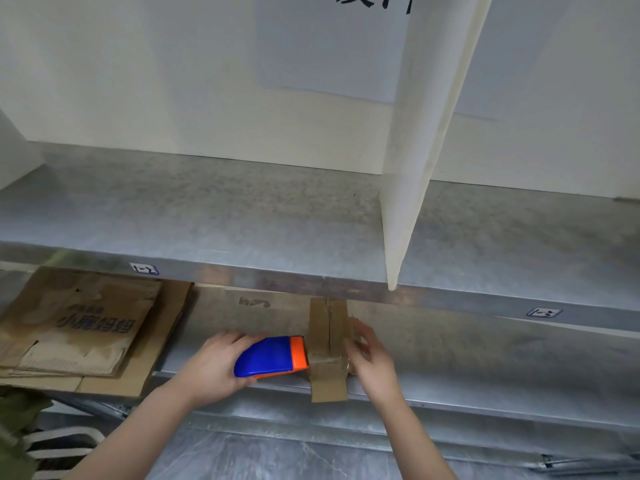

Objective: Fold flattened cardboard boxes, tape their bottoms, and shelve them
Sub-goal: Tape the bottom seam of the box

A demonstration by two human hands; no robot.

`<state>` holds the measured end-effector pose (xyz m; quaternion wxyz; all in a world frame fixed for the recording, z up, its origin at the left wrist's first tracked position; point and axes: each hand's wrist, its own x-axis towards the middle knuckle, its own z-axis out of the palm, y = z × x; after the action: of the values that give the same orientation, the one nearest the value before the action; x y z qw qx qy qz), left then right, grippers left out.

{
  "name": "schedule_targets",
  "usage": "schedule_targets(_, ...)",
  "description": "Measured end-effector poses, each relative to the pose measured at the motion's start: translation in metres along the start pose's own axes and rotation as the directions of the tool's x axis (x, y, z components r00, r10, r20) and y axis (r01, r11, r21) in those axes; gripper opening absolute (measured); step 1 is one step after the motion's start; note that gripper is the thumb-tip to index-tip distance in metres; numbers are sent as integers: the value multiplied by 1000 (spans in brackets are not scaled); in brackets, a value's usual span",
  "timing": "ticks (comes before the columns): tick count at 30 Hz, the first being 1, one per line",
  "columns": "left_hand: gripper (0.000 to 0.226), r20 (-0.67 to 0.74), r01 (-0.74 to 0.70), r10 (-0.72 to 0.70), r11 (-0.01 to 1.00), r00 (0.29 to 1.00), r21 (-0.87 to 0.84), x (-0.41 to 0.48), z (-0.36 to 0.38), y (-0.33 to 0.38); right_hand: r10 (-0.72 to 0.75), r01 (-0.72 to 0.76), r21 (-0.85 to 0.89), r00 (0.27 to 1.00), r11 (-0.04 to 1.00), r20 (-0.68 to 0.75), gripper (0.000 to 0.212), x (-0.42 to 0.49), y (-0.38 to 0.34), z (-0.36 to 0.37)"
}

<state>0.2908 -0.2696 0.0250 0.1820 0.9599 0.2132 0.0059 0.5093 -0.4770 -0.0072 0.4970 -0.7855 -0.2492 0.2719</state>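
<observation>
Low in the middle of the frame, a small cardboard box [327, 341] is set on the lower shelf [485, 362]. A blue and orange tape dispenser [268, 356] is gripped by the left hand [211, 367] against the box's left side. The box's right side is covered by the blurred right hand [372, 358], fingers straight. Flattened cardboard [79, 327] at lower left is cut off.

A white divider [415, 168] stands at one o'clock, a paper sign [329, 46] at twelve. Green fabric [17, 417] and striped cloth [59, 448] lie at eight.
</observation>
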Motion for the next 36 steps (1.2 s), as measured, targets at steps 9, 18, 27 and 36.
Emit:
schedule_targets(9,74,29,-14,16,998,999,-69,-14,-15,-16,-46,75,-185,987,980,152,50,13,8,8)
schedule_targets(18,81,54,22,-21,1000,998,-10,-26,-12,-28,-42,74,-221,988,973,148,52,16,6,10)
schedule_targets(27,78,136,50,-61,995,989,81,0,5,-12,66,-54,-91,988,994,139,62,19,8,12)
schedule_targets(36,74,262,50,-58,998,963,38,23,10,12,137,-142,28,981,990,134,60,19,7,9)
